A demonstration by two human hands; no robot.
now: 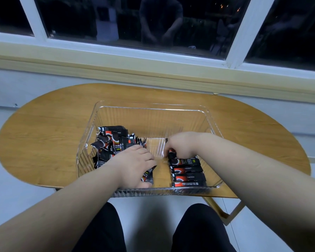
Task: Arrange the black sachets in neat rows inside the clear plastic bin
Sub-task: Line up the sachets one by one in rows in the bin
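Right hand pinches a sachet at the far end of the row in the bin, right side; left hand grips a second sachet beside the loose pile.

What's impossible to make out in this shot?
Head view only:
- Left hand covers the sachets it holds; their number is hidden.
- Right hand hides the neat row's far end, and whether it grips anything.
- Sachet print: too small.
- Loose pile: overlapping, uncountable.
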